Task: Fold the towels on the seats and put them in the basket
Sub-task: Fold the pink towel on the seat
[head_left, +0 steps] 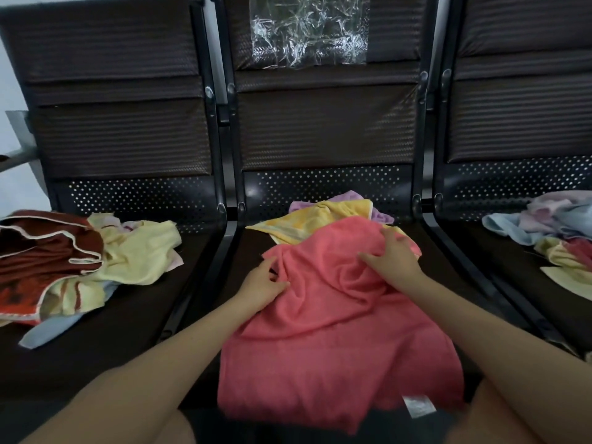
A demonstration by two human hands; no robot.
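This looks like a waiting area or public lobby: a row of linked bench seats (326, 123) of the kind found in waiting rooms, with black perforated metal frames (326, 190), dark padded backrests and shared steel dividers between places. A clear plastic sheet (309, 30) clings to the middle backrest, and a pale wall (12, 91) shows at the left

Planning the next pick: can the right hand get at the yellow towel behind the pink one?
Probably yes. The right hand rests on the pink towel, and the yellow towel lies uncovered just beyond its fingers with nothing between.
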